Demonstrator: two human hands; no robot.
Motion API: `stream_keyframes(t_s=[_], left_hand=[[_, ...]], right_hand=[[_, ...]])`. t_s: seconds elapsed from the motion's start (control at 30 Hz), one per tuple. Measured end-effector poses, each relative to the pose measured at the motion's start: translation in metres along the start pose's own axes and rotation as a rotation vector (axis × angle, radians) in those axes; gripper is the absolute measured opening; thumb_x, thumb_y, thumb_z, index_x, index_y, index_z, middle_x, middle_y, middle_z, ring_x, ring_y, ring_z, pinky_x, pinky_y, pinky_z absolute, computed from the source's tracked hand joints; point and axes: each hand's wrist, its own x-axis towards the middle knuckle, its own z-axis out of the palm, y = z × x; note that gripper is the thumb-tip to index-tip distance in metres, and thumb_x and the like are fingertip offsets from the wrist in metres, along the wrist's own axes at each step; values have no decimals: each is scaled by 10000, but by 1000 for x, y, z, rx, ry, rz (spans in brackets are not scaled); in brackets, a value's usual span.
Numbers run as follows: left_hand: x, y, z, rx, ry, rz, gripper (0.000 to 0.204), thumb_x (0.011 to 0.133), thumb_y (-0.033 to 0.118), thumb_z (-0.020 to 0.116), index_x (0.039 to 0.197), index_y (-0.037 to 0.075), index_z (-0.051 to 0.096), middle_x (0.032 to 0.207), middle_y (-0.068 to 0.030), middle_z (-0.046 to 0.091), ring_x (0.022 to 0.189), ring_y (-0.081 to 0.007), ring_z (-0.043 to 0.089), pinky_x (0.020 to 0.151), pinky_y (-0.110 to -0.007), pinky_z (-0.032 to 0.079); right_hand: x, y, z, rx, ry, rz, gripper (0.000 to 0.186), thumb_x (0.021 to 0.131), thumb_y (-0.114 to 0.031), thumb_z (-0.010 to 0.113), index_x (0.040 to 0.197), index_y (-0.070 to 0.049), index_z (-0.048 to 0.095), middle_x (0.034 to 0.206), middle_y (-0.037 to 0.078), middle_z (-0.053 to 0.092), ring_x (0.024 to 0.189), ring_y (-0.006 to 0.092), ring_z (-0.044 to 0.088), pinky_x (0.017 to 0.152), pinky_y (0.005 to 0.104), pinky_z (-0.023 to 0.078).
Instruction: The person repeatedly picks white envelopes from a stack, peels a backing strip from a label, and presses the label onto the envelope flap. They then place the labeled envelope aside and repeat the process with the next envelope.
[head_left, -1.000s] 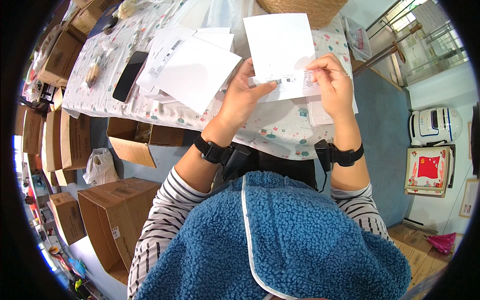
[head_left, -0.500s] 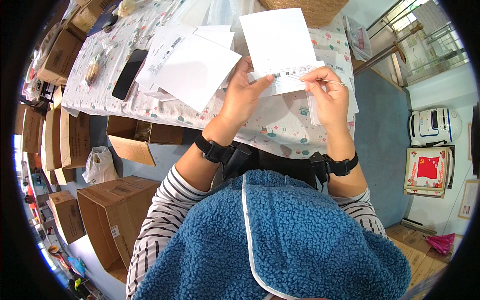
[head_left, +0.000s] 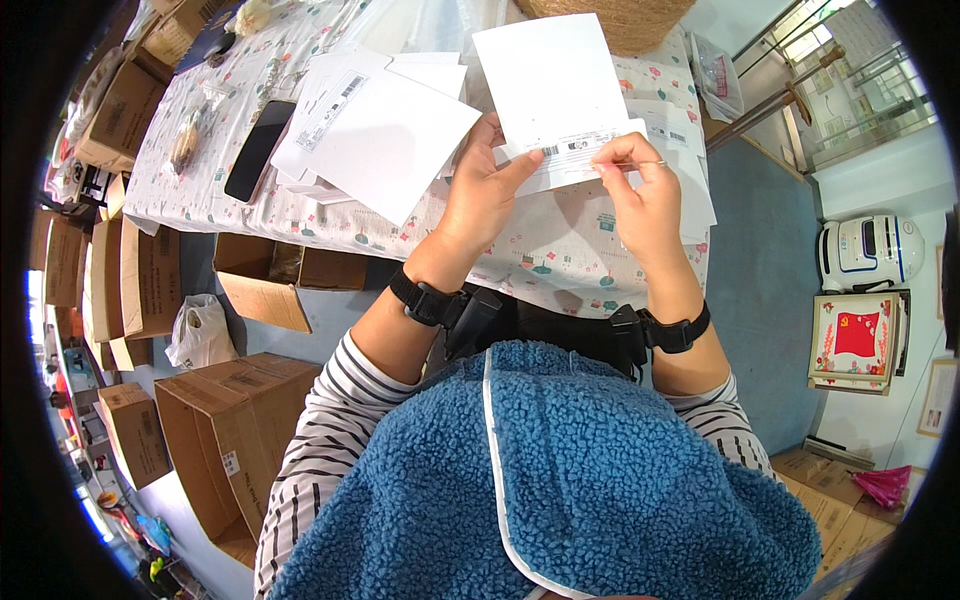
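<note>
My left hand (head_left: 482,190) is closed on a white card (head_left: 552,85) over the table's near edge, its thumb lying across the front. The card has a printed strip with a barcode along its lower edge. At the right end of that strip, my right hand (head_left: 645,200) pinches a thin, pale string-like piece (head_left: 648,163) between thumb and finger. Whether the piece touches the card or passes through it, I cannot tell. Beside my left hand lies a stack of white cards (head_left: 395,135), some with printed labels. More white cards (head_left: 690,180) lie under and beyond my right hand.
The table wears a patterned cloth (head_left: 560,255). A black phone (head_left: 260,150) lies left of the stack, and a woven basket (head_left: 610,25) stands at the far edge. Cardboard boxes (head_left: 240,400) and a white plastic bag (head_left: 200,330) are on the floor at left.
My right hand has shifted slightly left along the printed strip with the thin piece, which now looks straighter than its earlier loop. The card has moved slightly left in my left hand.
</note>
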Motion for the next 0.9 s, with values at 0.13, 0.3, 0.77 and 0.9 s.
stream_keyframes(t_s=[0.13, 0.3, 0.77, 0.9], left_hand=[[0, 0, 0, 5, -2, 9, 436, 950, 78, 651, 1310, -70, 454, 1227, -149, 572, 1176, -186, 530, 1026, -320, 431], [-1, 0, 0, 22, 16, -27, 478, 961, 99, 649, 1346, -76, 426, 1256, -162, 553, 1191, -196, 526, 1051, -331, 423], [-1, -1, 1, -3, 18, -40, 474, 968, 103, 644, 1345, -67, 413, 1271, -174, 532, 1238, -217, 480, 1061, -349, 424], [-2, 2, 3, 17, 20, -31, 448, 966, 90, 642, 1333, -52, 429, 1264, -158, 535, 1226, -210, 480, 1059, -345, 420]], right_hand=[[-2, 2, 3, -20, 24, 33, 71, 898, 40, 604, 908, -19, 642, 875, 52, 683, 791, 146, 645, 761, 273, 517], [-4, 11, -5, 73, 93, 53, 57, 918, 20, 615, 926, -27, 646, 887, 21, 668, 793, 106, 599, 755, 249, 499], [-5, -3, -14, 17, 112, -78, 178, 1041, -56, 472, 1042, -21, 646, 831, 62, 671, 785, 132, 643, 797, 270, 515], [-3, -12, -20, -70, 77, -162, 135, 1001, -38, 524, 1006, -29, 659, 843, 68, 658, 783, 161, 640, 978, 375, 499]])
